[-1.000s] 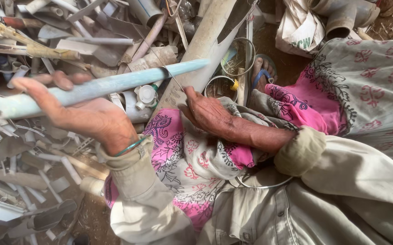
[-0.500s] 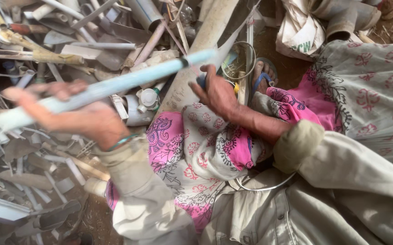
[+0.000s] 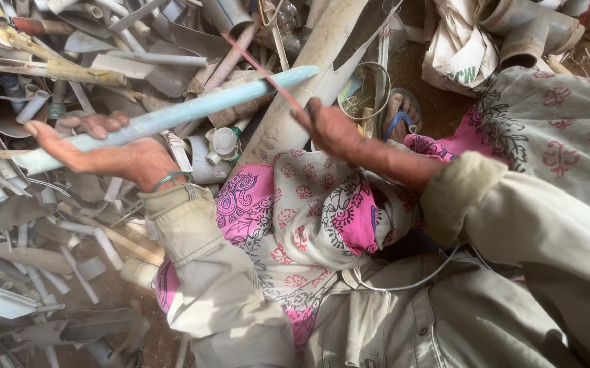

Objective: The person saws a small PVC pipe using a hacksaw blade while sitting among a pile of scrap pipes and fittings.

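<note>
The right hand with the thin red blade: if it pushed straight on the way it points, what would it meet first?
Most likely the pale blue pipe that the left hand holds. The right hand aims its red blade up-left across the pipe's end, though depth is unclear.

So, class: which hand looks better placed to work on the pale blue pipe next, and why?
Probably the right hand: it grips a thin red blade laid across the pale blue pipe, while the left hand lies under the pipe, supporting it.

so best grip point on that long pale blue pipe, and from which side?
Probably the bare mid-length of the pale blue pipe, coming from above. It lies near-level across the scrap pile, its top side open. The left hand already cradles the near end from below, and the right hand with a thin red blade works at the far end.
</note>
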